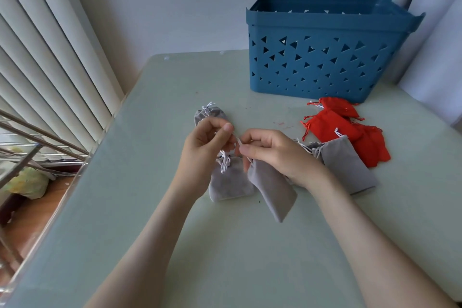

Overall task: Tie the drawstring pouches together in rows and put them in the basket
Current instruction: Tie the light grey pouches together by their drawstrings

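Grey pouches lie nearest on the table, the left hand and right hand both pinching their white cord, red pouches beyond, the blue basket farthest.

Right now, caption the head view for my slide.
Left hand and right hand pinch a white drawstring above two grey pouches; red pouches and a blue basket sit beyond.
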Motion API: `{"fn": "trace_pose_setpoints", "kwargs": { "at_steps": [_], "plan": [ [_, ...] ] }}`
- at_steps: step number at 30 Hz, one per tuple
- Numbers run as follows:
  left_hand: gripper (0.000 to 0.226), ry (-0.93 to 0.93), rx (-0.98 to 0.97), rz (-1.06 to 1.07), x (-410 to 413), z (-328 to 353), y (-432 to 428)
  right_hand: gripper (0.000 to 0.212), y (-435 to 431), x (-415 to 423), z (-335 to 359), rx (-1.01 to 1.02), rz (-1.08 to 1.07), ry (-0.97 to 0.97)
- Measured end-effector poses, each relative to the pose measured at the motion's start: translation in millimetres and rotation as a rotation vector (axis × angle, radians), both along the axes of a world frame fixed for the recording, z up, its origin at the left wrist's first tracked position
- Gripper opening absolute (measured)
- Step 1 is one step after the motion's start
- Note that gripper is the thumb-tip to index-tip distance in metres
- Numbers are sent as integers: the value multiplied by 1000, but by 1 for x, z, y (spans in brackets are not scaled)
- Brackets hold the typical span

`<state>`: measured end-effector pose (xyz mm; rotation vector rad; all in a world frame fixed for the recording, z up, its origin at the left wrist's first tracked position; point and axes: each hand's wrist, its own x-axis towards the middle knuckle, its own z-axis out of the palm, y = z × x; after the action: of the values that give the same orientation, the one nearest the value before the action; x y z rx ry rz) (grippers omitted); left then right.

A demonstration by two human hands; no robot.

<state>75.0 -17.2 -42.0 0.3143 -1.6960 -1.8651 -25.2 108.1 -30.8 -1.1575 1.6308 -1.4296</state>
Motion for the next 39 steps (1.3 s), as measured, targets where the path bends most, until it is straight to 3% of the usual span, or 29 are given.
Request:
{"fn": "trace_pose_setpoints", "kwargs": {
  "at_steps": [3,12,16,22,26,30,35,39],
  "plan": [
    [9,-51,22,20,-3,-5,-3,12,-2,-2,-4,-5,-84,-51],
    [9,-252,-214,72,-6,-15,4,20,-12,-7,-17,-67,-353,165],
    [9,-264,-244,79,-5,-15,5,22,-12,-6,-16,-56,-352,247],
    [12,-250,-258,46,-6,-16,6,18,-13,-5,-16,-108,-411,245],
    [20,-223,-292,-26,-4,-14,4,27,-13,-2,-13,-162,-417,240],
    [13,-234,-323,-44,-4,-16,3,26,-14,1,-15,-174,-383,213],
    [17,-228,-259,-73,-4,-15,4,28,-14,1,-15,-215,-345,138],
    [20,-164,-129,-61,-5,-13,6,14,-11,2,-10,-231,-273,122]
  ]
}}
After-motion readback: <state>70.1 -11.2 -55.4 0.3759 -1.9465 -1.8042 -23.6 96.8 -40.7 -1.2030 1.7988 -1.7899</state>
